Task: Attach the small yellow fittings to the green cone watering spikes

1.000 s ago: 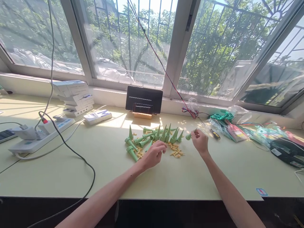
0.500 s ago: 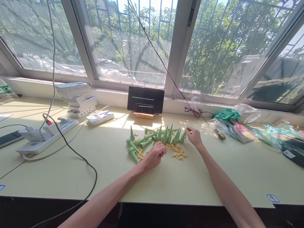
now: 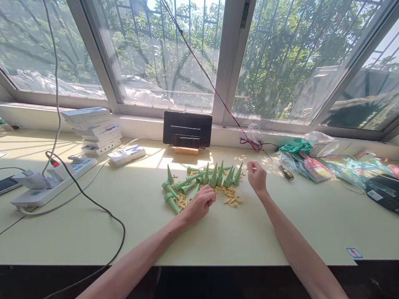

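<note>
Both of my hands are over a group of green plastic cone spikes on the table. My left hand [image 3: 202, 203] rests at the group's near side, its fingers curled; whatever it may hold is hidden. My right hand [image 3: 257, 177] is closed, with nothing visible in it, just right of an upright green spike [image 3: 238, 174]. Several more upright spikes [image 3: 213, 177] stand in a row to the left of that one. Other green spikes [image 3: 171, 202] lie on their sides at the left. Small yellow plastic pieces [image 3: 233, 198] are scattered in front of the row.
A tablet and a phone [image 3: 186, 141] lean on a wooden stand behind. White boxes [image 3: 96, 128], a power strip [image 3: 67, 178] and a black cable [image 3: 102, 211] are on the left. Plastic bags [image 3: 318, 166] and a yellow-black tool [image 3: 286, 172] lie on the right.
My right hand has let go of the rightmost green spike and moved slightly right; that spike now stands free. My left hand stays in place. The view has shifted slightly.
</note>
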The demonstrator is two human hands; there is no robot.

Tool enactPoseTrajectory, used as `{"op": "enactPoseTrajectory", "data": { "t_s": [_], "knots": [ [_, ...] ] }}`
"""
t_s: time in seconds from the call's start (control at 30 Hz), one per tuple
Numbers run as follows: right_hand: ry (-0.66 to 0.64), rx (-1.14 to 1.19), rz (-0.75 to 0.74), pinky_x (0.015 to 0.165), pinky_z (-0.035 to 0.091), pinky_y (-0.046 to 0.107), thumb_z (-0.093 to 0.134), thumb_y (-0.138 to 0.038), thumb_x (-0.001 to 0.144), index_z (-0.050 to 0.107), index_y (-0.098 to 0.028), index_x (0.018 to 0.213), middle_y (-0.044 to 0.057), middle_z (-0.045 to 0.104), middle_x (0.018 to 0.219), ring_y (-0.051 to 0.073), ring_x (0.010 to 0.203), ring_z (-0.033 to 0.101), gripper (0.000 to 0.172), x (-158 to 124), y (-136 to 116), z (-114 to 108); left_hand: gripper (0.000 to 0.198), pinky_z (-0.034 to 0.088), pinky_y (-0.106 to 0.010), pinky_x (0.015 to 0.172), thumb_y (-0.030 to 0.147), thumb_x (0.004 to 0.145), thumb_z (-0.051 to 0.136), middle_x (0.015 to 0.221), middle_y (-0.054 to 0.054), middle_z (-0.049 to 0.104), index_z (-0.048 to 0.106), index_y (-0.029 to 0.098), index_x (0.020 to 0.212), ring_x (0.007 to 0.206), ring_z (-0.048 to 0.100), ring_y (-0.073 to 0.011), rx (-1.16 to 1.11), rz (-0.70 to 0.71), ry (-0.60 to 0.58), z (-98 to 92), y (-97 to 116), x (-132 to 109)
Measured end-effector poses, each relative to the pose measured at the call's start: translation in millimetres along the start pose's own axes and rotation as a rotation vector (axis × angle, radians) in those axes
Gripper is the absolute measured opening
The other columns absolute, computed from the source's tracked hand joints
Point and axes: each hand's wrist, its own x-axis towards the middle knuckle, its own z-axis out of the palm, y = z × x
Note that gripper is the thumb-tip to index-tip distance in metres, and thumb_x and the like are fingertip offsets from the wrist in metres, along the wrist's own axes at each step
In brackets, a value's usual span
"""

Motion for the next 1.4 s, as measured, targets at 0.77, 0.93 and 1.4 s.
{"op": "enactPoseTrajectory", "data": {
  "t_s": [0.77, 0.93, 1.4],
  "knots": [
    [-0.378, -0.050, -0.134, 0.060, 0.044, 0.029, 0.047, -0.035, 0.096, 0.065, -0.012, 0.118, 0.000, 0.063, 0.052, 0.018, 0.049, 0.057, 0.037, -32, -89, 31, 0.029, 0.031, -0.027, 0.062, -0.010, 0.066, 0.029, 0.071, -0.002, 0.049, 0.032, 0.019, 0.065, 0.073, 0.040, -0.0148, 0.019, -0.009, -0.024, 1.3, -4, 0],
    [-0.395, -0.001, -0.134, 0.056, 0.042, 0.030, 0.047, -0.036, 0.095, 0.066, -0.018, 0.095, -0.001, 0.061, 0.049, 0.019, 0.044, 0.054, 0.025, -30, -85, 38, 0.030, 0.032, -0.028, 0.062, -0.011, 0.066, 0.029, 0.071, -0.002, 0.049, 0.033, 0.019, 0.065, 0.073, 0.041, -0.0153, 0.024, -0.013, -0.014, 0.7, -2, 0],
    [-0.389, 0.079, -0.111, 0.051, 0.041, 0.029, 0.047, -0.038, 0.093, 0.057, -0.021, 0.074, -0.001, 0.058, 0.044, 0.018, 0.038, 0.053, 0.027, -20, -99, 32, 0.029, 0.031, -0.026, 0.061, -0.011, 0.060, 0.031, 0.065, -0.001, 0.048, 0.032, 0.018, 0.060, 0.072, 0.039, -0.0153, 0.026, 0.020, -0.049, 3.4, -3, -1]
  ]
}}
